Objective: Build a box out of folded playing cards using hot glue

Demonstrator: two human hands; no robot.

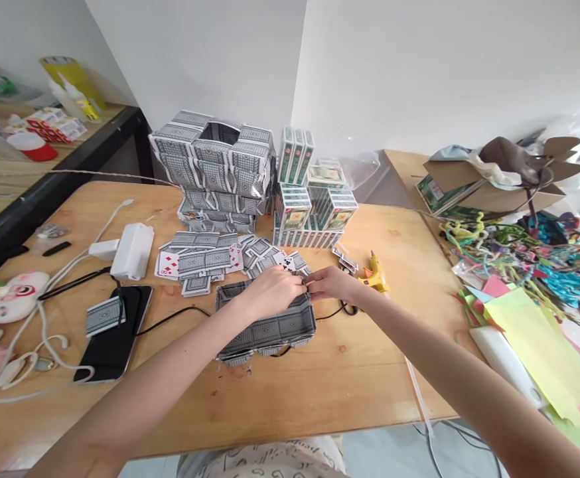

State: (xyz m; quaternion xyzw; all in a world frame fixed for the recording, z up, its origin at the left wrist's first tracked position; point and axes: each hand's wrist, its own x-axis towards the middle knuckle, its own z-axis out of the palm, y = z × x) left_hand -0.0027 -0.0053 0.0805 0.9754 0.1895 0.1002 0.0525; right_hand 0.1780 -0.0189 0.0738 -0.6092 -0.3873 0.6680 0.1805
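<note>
An open box made of grey-backed playing cards [280,325] sits on the table in front of me. Over its far right corner my left hand [277,290] is closed, fingers pinched at the rim. My right hand [334,284] meets it from the outside of that corner, thumb and fingers also pinching the card wall. The exact spot between the fingertips is partly hidden. Loose playing cards [203,259] lie in a heap just behind the box, a few face up. A yellow glue gun [377,273] rests to the right of my right hand.
Behind stand a larger card structure [210,166] and stacked card packs [294,206]. Left are a phone [131,332] with a card on it, a white charger [133,251] and tangled cables. Coloured paper [529,352] and craft scraps cover the right side. A cable runs under the box.
</note>
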